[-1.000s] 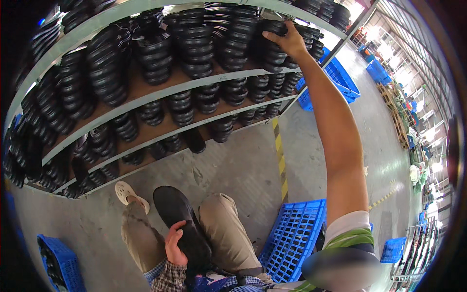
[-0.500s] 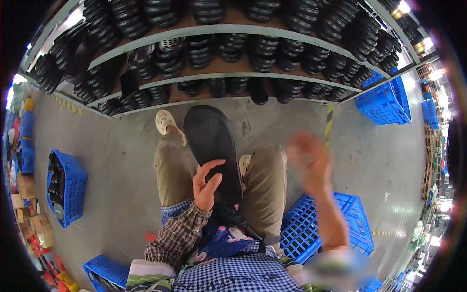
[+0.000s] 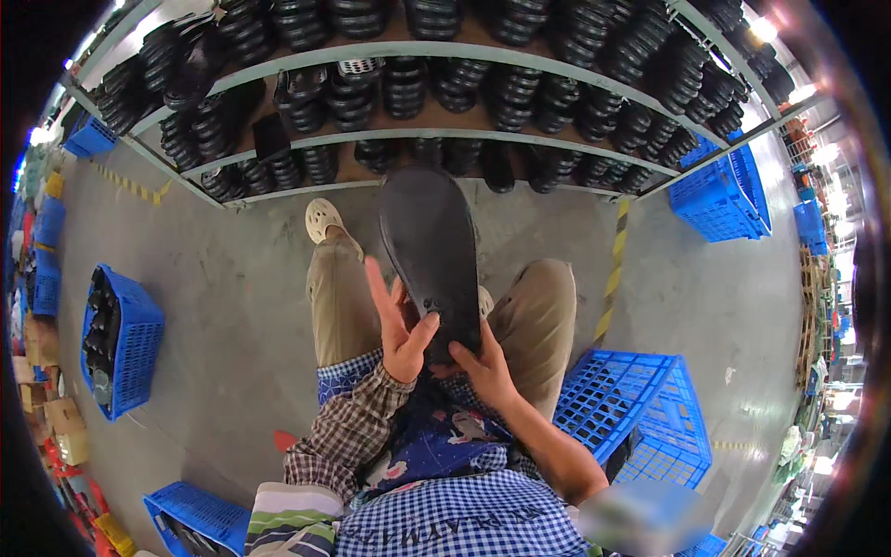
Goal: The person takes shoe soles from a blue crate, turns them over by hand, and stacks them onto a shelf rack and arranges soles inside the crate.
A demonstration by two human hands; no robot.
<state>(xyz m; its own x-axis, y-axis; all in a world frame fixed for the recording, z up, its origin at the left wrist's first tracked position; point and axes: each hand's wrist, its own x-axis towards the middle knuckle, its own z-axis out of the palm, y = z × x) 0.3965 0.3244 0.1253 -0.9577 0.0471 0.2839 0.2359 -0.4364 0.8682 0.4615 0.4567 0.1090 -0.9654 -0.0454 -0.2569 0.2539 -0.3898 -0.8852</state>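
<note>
A long black shoe sole (image 3: 429, 232) points away from me above my lap, its broad rounded end toward the shelves. My left hand (image 3: 401, 343) grips its left edge near the narrow end, thumb on top and index finger stretched out along the side. By that thumb tip a small dark bit shows on the surface; I cannot make out what it is. My right hand (image 3: 487, 371) holds the narrow end from the right, thumb on top and the other fingers mostly hidden underneath.
Ahead stands a metal rack (image 3: 371, 139) stacked with black footwear. A tilted blue crate (image 3: 664, 408) is close on my right. Another blue crate (image 3: 139, 339) with black items stands at left, a third (image 3: 200, 511) at lower left. One more blue crate (image 3: 719, 200) sits beside the rack's right end.
My right hand has come in from the right and taken hold of the sole's narrow end. The sole has shifted right and turned more upright; my left thumb has moved onto its narrow part.
</note>
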